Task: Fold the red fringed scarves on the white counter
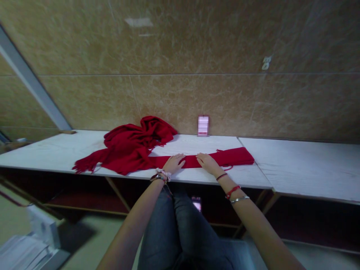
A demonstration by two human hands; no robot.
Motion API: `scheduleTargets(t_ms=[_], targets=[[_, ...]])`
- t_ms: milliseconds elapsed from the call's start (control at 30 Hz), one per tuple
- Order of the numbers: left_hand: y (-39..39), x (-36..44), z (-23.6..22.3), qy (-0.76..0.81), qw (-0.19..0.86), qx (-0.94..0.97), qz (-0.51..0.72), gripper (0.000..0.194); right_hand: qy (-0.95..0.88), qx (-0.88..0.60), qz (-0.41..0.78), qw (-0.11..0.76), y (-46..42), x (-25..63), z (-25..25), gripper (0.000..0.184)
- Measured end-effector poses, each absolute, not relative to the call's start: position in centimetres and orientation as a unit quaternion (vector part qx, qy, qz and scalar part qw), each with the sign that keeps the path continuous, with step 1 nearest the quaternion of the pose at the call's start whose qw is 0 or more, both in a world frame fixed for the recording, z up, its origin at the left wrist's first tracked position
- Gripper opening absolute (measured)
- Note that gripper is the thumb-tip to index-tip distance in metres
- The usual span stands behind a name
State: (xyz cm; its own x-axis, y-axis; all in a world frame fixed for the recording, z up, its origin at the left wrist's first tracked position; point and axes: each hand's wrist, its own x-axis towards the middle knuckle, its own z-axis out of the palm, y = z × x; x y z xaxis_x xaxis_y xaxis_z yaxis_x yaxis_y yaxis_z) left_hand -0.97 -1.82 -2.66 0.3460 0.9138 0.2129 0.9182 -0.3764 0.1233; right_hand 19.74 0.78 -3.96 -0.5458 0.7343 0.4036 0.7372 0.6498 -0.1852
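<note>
A red fringed scarf lies on the white tabletop, its right part folded into a long flat strip. My left hand rests flat on the strip near its middle, fingers stretched out. A little to the right, my right hand also lies on the strip with its fingers extended. To the left, bunched red cloth is heaped loosely, with fringe hanging toward the front edge. Whether the heap and the strip are one piece I cannot tell.
A phone-like device leans upright against the tiled wall behind the table. Dark open shelves lie below the tabletop. On the floor at the lower left stands a white box with papers. A seam crosses the tabletop at the right.
</note>
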Motion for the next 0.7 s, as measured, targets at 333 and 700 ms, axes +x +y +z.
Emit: scheduleTargets(t_ms=[333, 700], targets=[[-2.0, -1.0, -2.8, -0.641, 0.069, -0.759, -0.086, 0.042, -0.916, -0.359, 0.008, 0.180, 0.0, 19.8, -4.0, 0.042], [-2.2, -1.0, -2.8, -0.756, 0.066, -0.636, -0.142, 0.039, -0.926, -0.354, -0.011, 0.130, -1.0, 19.2, -3.6, 0.040]])
